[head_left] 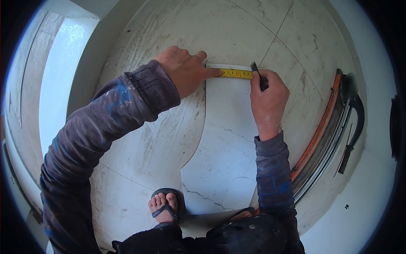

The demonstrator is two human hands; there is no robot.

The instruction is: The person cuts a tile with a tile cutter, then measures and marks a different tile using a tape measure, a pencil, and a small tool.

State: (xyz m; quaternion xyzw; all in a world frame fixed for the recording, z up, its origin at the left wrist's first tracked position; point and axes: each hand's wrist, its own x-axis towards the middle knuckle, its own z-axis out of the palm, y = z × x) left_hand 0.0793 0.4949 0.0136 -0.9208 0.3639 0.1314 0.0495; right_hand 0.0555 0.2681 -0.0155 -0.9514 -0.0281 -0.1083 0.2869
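A white marbled tile [226,139] with a curved cut on its left side lies on the floor before me. Across its far end stretches a yellow measuring tape [237,74]. My left hand [182,70] rests at the tape's left part, its index finger pressing on the tape near the tile's corner. At the tape's right end, my right hand [270,95] is closed round a dark, narrow tool [254,67], whose tip stands up at the tile's far right corner. What exactly this tool is cannot be made out.
To the right lies a long orange and metal tile cutter [319,142], with a black-handled hacksaw [347,156] beside it against the wall. A sandalled foot [164,205] stands left of the tile's near end. A white door frame [67,67] is at the left.
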